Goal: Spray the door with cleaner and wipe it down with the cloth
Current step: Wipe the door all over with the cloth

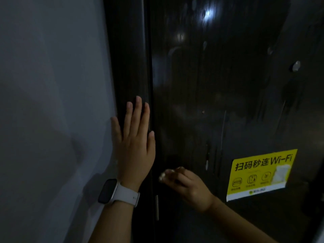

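Note:
The dark glossy door (228,85) fills the right part of the view, streaked with wet smears and drips. My left hand (135,142) presses flat, fingers straight, on the dark door frame (128,58) at the door's left edge; a white-strapped watch is on that wrist. My right hand (189,185) is curled round a small light wad, apparently the cloth (165,174), held against the door's lower left. The hand hides most of the wad. No spray bottle is in view.
A pale wall (52,102) stands to the left of the frame. A yellow Wi-Fi sticker (259,174) is stuck low on the door at the right. A small round fitting (296,66) sits higher up. The scene is dim.

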